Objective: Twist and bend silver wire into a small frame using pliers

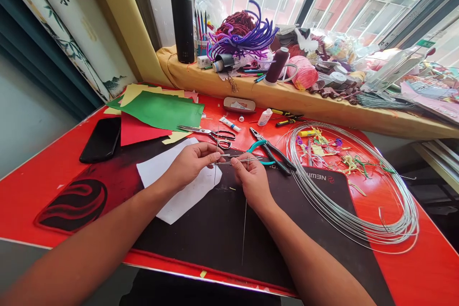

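Above a black mat, my left hand (195, 161) and my right hand (254, 178) are close together, both with fingers pinched. Several short silvery wires (226, 163) lie crosswise between them, with ends sticking out past my right fingers. One thin wire (244, 234) hangs down below my right hand, and another thin strand stands upright by my left fingertips. How the pieces join is too small to tell. Under my left hand lies a white sheet of paper (175, 210). Pliers (272, 149) with teal and black handles and scissors (210, 132) lie just beyond my hands.
A large coil of wire (405, 210) lies on the right over the mat (201, 244) and red table (430, 258). Coloured paper (161, 107) and a black phone (101, 139) lie left. A small white bottle (265, 117) stands behind. Yarn (247, 38) and a flask (182, 24) crowd the sill.
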